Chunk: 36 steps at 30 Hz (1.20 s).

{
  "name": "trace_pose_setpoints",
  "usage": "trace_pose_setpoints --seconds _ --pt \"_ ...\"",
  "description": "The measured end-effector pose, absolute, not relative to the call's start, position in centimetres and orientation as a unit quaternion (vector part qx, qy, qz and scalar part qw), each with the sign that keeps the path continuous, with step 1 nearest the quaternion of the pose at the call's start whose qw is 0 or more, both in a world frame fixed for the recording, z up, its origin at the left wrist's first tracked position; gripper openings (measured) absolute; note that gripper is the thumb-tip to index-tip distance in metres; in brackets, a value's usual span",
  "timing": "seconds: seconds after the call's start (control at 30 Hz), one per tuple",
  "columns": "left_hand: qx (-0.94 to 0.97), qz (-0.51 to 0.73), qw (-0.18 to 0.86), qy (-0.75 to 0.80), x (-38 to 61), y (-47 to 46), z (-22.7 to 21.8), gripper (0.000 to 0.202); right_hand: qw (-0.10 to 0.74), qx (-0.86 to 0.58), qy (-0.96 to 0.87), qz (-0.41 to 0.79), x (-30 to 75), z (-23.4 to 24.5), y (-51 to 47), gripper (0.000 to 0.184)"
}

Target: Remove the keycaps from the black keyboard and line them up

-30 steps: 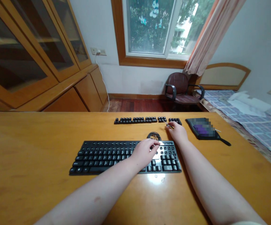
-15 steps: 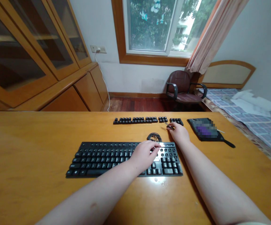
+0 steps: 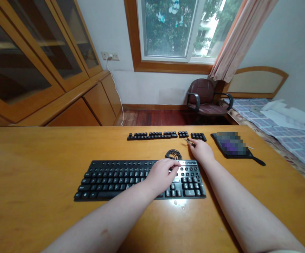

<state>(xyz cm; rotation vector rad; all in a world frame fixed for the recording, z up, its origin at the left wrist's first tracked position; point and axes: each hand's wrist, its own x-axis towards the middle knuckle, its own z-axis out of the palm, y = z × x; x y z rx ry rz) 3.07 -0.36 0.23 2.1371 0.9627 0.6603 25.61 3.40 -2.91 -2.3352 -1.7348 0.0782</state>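
Keyboard (image 3: 107, 181): mid-surface (image 3: 36, 158); upper rows look bare, lower ones capped.
Loose keycaps (image 3: 157, 135): grouped off the keyboard, just inside the far edge.
Left hand (image 3: 161, 175): yours, over the keyboard's right part, thumb and forefinger slightly parted (can't tell if you grip anything).
Right hand (image 3: 202, 151): you pinch a small metal tool (image 3: 188, 141) near the keycaps.
Room: widest toward the left edge; pouch (image 3: 228, 147) occupies your far right corner.

Arms (image 3: 118, 212) outstretched, hands (image 3: 161, 175) apart, fingers (image 3: 173, 163) bent
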Motion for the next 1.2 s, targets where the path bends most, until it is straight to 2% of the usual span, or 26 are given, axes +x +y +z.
trace_pose_setpoints --seconds 0.37,1.2 --pt "0.827 0.256 0.337 0.37 3.17 -0.34 -0.05 0.02 0.085 -0.811 -0.576 0.05 25.53 -2.57 3.66 0.047" --pt "0.831 0.257 0.332 0.366 3.11 -0.37 -0.05 0.018 0.101 -0.806 -0.579 0.061 25.52 -2.61 3.89 0.046"
